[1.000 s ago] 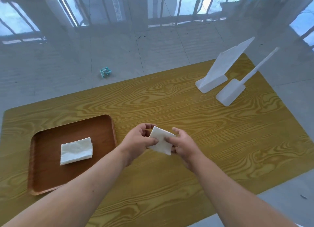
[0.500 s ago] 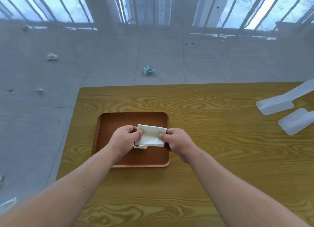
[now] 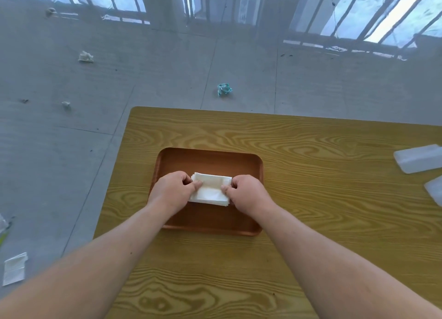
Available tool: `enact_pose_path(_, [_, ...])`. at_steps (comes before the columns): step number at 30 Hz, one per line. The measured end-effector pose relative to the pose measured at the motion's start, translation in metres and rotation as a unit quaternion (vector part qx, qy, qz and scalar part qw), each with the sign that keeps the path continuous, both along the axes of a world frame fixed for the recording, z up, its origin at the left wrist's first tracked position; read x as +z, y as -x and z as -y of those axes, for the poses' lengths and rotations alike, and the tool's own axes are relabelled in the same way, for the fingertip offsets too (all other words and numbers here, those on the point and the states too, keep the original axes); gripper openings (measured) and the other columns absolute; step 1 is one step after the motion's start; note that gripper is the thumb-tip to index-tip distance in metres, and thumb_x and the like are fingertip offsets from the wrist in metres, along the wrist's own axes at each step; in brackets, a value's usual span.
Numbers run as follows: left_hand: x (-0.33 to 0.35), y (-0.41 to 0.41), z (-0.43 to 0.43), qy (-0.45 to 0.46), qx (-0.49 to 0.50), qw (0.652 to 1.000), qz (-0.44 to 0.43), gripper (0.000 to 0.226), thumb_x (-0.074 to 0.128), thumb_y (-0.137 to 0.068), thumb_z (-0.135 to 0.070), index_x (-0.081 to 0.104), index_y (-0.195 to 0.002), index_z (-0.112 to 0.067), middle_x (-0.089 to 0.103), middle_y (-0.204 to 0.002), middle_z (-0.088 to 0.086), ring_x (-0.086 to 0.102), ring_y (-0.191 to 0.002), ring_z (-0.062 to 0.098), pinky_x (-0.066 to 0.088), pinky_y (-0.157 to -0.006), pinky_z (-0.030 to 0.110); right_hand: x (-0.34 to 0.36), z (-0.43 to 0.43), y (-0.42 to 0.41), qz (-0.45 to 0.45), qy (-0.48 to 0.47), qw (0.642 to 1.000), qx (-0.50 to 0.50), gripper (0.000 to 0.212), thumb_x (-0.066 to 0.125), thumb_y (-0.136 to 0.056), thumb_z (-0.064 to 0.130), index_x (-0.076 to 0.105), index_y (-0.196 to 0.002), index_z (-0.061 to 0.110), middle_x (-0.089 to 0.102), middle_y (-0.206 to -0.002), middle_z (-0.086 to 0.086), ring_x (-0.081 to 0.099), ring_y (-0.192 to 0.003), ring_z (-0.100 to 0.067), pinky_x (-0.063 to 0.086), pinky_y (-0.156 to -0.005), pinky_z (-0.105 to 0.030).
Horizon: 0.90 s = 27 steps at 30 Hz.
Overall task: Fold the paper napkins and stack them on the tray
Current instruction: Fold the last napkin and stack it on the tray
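A brown wooden tray lies on the wood-grain table near its left edge. In the middle of the tray sits a folded white paper napkin, resting on another napkin whose edges show beneath it. My left hand pinches the napkin's left end. At the napkin's right end my right hand pinches it between thumb and fingers. Both hands are low over the tray, and they hide the napkin's two ends.
Two white plastic holder bases stand at the table's right edge. Crumpled paper and a teal wad lie on the grey floor beyond the table. A flat white sheet lies on the floor at the left.
Both hands carried the folded napkin leftward from the table over the tray, then lowered it onto the napkin lying there. My view has swung left with them.
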State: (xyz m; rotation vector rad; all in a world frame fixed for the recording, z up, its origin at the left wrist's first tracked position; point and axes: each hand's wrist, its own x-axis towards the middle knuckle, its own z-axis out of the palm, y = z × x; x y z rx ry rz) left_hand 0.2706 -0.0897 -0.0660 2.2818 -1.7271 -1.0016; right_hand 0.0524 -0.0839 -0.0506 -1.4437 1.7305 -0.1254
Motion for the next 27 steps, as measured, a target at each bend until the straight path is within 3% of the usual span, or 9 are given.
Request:
enact_pose_path(11, [-0.007, 0.000, -0.002, 0.014, -0.018, 1.000, 0.015, 0.035, 0.066, -0.092, -0.060, 0.061, -0.074, -0.030, 0.067, -0.073, -0.010, 0.059, -0.069, 0.007, 0.037, -0.053, 0.032, -0.005, 0.001, -0.007, -0.079, 0.022, 0.995, 0.054, 0.032, 0.058, -0.098, 0.044, 0.062, -0.078, 0.019, 0.067, -0.075, 0.003, 0.063, -0.070, -0.018, 0.045, -0.055, -0.033])
enact_pose_path(18, [-0.005, -0.003, -0.005, 0.056, -0.072, 0.996, 0.020, 0.027, 0.066, -0.095, -0.050, 0.051, -0.083, -0.031, 0.062, -0.078, -0.010, 0.059, -0.070, 0.012, 0.046, -0.058, 0.036, -0.009, -0.002, -0.006, -0.129, 0.076, 0.986, 0.076, 0.035, 0.058, -0.096, 0.050, 0.053, -0.072, 0.026, 0.060, -0.069, 0.009, 0.057, -0.063, -0.013, 0.035, -0.048, -0.033])
enact_pose_path(21, [-0.005, -0.006, -0.007, 0.084, -0.142, 0.986, 0.031, 0.008, 0.061, -0.099, -0.045, 0.056, -0.101, -0.038, 0.058, -0.087, -0.013, 0.059, -0.074, 0.013, 0.049, -0.061, 0.036, -0.010, -0.010, -0.006, -0.127, 0.150, 0.977, 0.085, 0.026, 0.061, -0.095, 0.045, 0.049, -0.084, 0.025, 0.057, -0.072, 0.010, 0.055, -0.063, -0.014, 0.036, -0.049, -0.033])
enact_pose_path(24, [-0.007, -0.009, -0.009, 0.100, -0.193, 0.975, 0.047, 0.020, 0.056, -0.102, -0.045, 0.058, -0.122, -0.045, 0.055, -0.090, -0.014, 0.058, -0.076, 0.011, 0.044, -0.058, 0.030, -0.013, -0.017, -0.005, -0.105, 0.204, 0.966, 0.121, 0.015, 0.060, -0.096, 0.036, 0.052, -0.104, 0.026, 0.060, -0.082, 0.008, 0.058, -0.067, -0.016, 0.041, -0.051, -0.031])
enact_pose_path(27, [-0.009, -0.014, -0.010, 0.094, -0.216, 0.970, 0.056, 0.034, 0.052, -0.101, -0.053, 0.054, -0.134, -0.049, 0.056, -0.091, -0.015, 0.058, -0.079, 0.009, 0.045, -0.061, 0.027, -0.016, -0.021, -0.004, -0.112, 0.217, 0.959, 0.146, 0.021, 0.051, -0.100, 0.036, 0.055, -0.119, 0.029, 0.062, -0.089, 0.007, 0.060, -0.072, -0.020, 0.043, -0.054, -0.031])
